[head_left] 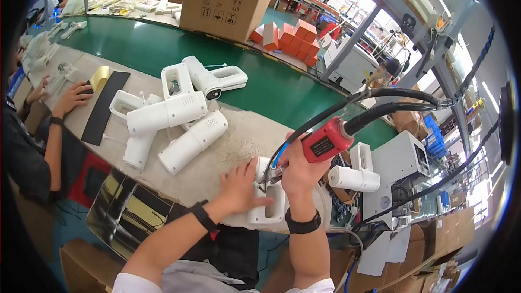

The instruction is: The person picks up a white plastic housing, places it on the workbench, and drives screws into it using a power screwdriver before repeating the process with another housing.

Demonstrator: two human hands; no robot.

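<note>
White handle housing (269, 206) lies flat at the near edge of the grey work mat (233, 146). Left hand (239, 187) presses it, fingers spread. Right hand (298, 171) fingers wrapped tight around red power screwdriver (325, 141), tip on housing. Finished white units (173, 114) well left of it.

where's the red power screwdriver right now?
Head view, right of centre: the red power screwdriver is gripped in the right hand, tip down on the white housing that the left hand steadies at the bench's near edge.
</note>
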